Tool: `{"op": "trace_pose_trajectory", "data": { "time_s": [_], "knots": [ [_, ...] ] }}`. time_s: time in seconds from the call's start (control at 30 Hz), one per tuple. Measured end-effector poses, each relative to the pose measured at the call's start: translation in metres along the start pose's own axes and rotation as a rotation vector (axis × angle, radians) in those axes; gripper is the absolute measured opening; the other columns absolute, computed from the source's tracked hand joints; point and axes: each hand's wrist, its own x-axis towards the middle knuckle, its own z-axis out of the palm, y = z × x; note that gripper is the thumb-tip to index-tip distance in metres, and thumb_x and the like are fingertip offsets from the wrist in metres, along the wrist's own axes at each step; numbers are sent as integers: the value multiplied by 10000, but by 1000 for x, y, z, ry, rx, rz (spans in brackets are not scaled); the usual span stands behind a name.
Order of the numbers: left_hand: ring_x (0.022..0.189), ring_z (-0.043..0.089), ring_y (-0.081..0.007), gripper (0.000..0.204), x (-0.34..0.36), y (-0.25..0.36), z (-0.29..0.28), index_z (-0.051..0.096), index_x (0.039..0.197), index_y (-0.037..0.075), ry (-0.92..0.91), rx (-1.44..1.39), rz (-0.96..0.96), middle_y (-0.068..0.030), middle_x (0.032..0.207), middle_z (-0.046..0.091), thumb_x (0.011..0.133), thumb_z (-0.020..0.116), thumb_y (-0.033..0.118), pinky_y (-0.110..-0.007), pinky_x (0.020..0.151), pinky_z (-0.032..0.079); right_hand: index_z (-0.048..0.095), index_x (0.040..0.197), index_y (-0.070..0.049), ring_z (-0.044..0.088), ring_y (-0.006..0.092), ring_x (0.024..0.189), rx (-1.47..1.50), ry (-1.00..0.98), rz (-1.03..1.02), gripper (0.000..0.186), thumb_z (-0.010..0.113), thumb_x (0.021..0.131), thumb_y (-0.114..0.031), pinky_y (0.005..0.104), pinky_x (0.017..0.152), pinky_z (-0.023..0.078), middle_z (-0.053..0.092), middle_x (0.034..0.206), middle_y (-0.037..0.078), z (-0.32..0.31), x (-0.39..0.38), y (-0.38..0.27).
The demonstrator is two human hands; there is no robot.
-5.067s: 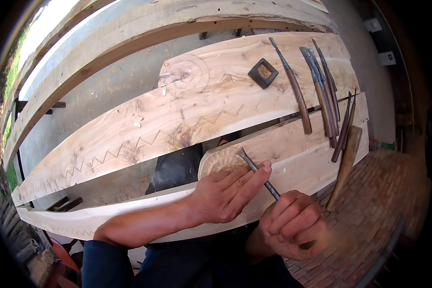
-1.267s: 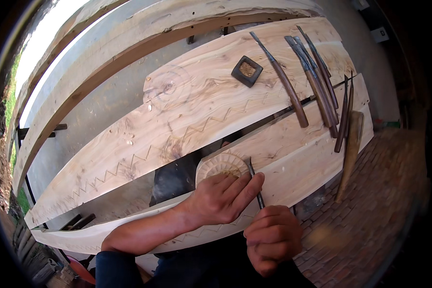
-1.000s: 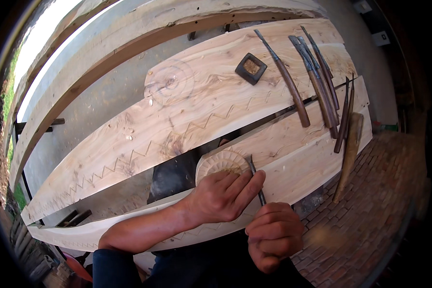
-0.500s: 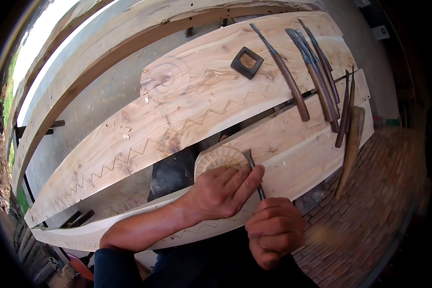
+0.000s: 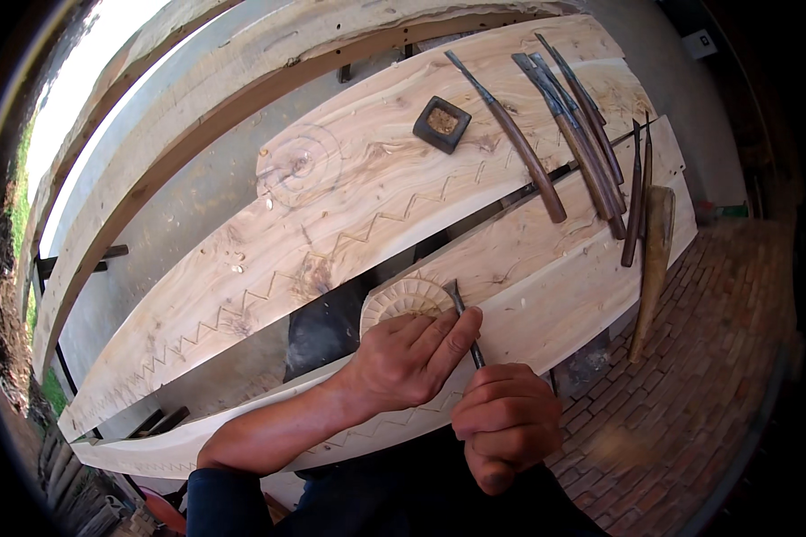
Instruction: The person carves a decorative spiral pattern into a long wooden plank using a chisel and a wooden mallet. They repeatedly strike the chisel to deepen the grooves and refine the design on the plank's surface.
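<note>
My right hand [image 5: 508, 425] is closed in a fist around the handle of a chisel [image 5: 457, 296], hiding most of that handle. The thin metal shank runs up from the fist, and its flared tip touches the board at the right rim of a carved round rosette [image 5: 412, 291]. My left hand [image 5: 405, 360] lies over the rosette's lower part, its fingers closed against the chisel's shank just below the tip. Wedge-shaped cuts fan round the visible part of the rosette. It sits on the nearer pale wooden board [image 5: 546, 304], which has a zigzag line along its front side.
A farther wooden board [image 5: 367, 192] bears another zigzag and pencilled circles. On it sits a dark square box [image 5: 442, 123] with brown contents. Several chisels [image 5: 528, 166] lie across the boards at right, beside a wooden mallet-like club [image 5: 655, 268]. Curved beams [image 5: 188, 116] stand behind; brick floor [image 5: 681, 349] lies right.
The whole view has shifted slightly, with the boards and tools appearing a little to the left. Both hands keep their hold on the chisel, whose tip stays by the rosette's edge.
</note>
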Motion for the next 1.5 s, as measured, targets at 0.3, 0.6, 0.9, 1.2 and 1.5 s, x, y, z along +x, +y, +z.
{"op": "trace_pose_trajectory", "data": {
  "time_s": [0.3,0.6,0.9,1.2,1.5],
  "knots": [
    [697,727,-186,448,1,0,-1,767,1306,-49,-37,-1,-26,-125,977,789,873,776,66,-304,620,602,554,827,-1,596,234,545,120,-111,90,296,678,1027,-181,365,531,481,691,805,152,-27,0,-1],
    [728,722,-166,516,4,1,-3,754,1371,-41,-64,21,-37,-116,1025,792,877,791,103,-301,623,584,540,766,21,527,195,452,221,57,75,288,651,990,-124,336,422,390,654,704,143,-25,6,8],
    [733,711,-156,594,4,1,-2,724,1432,-41,-93,7,-55,-117,1068,788,858,786,99,-294,628,585,538,756,13,540,182,446,226,137,122,434,601,1121,-213,327,406,381,645,677,126,-27,13,10],
    [697,696,-157,599,4,0,0,726,1425,-51,-54,10,-43,-120,1025,788,843,773,83,-291,606,576,533,761,6,521,167,437,227,105,106,382,586,1090,-180,310,404,360,644,680,128,-23,13,9],
    [724,685,-172,614,2,0,0,694,1415,-101,-57,-7,-43,-132,1030,767,826,735,69,-303,615,565,523,786,-14,525,174,427,226,109,72,481,566,1160,-312,314,398,367,644,679,126,-20,8,14]
  ]
}}
